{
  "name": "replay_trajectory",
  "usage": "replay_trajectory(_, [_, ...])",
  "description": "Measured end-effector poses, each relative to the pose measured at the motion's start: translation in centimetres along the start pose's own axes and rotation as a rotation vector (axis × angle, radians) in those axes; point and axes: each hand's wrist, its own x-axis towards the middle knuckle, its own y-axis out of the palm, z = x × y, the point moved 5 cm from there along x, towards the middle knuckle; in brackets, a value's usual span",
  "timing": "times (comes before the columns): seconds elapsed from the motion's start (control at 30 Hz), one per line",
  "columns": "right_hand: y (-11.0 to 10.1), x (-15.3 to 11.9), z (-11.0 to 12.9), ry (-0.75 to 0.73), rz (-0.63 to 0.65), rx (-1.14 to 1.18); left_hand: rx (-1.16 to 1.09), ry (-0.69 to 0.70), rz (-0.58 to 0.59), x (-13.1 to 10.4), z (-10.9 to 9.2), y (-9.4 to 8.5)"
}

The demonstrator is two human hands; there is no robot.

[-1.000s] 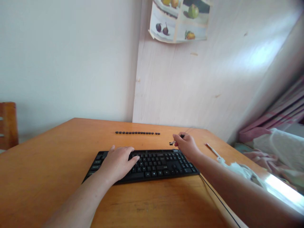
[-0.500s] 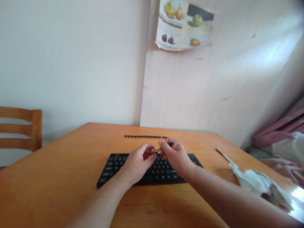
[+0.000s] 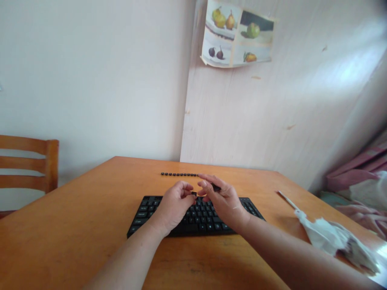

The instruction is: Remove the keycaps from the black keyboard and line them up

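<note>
A black keyboard (image 3: 193, 229) lies on the wooden table, partly hidden under both hands. Above its upper edge my left hand (image 3: 177, 203) pinches a small black keycap (image 3: 194, 193) between thumb and fingers. My right hand (image 3: 225, 199) is just to the right, its fingertips near the keycap, and holds a dark-handled tool (image 3: 215, 187) against the palm; the tool's far end cannot be made out. Behind the hands runs a row of small black keycaps (image 3: 178, 174), its right end hidden by my right fingers.
On the table (image 3: 75, 209), at the right, lie a white stick (image 3: 288, 199) and a crumpled white plastic bag (image 3: 326, 235). A wooden chair (image 3: 52, 165) stands at the left. Pink cloth (image 3: 341, 173) is heaped beyond the table's right edge. Fruit pictures (image 3: 238, 36) hang on the wall.
The keycap now rests in my left fingers, off the tool's metal tip. My right fingers have spread, and the tool has turned back into the palm. The view has shifted slightly.
</note>
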Motion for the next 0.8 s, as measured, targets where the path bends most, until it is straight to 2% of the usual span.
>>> replay_trajectory(0.17, [-0.1,-0.2,0.5,-0.260,0.159,-0.491,-0.086,-0.040,0.021,-0.1,-0.1,0.0])
replay_trajectory(0.3, [-0.2,-0.5,0.1,-0.284,0.214,-0.711,-0.083,-0.056,0.045,-0.2,0.1,0.0])
replay_trajectory(0.5, [-0.7,-0.2,-0.4,-0.274,0.245,-0.797,-0.077,-0.081,0.084,-0.4,0.1,0.2])
replay_trajectory(0.6, [-2.8,1.6,-1.9,-0.218,0.172,-0.776,0.043,-0.069,0.016,-0.3,-0.3,-0.6])
replay_trajectory(0.8, [-9.9,7.2,-7.7,0.003,0.059,-0.809,0.116,-0.066,-0.138,0.1,-0.6,-2.8])
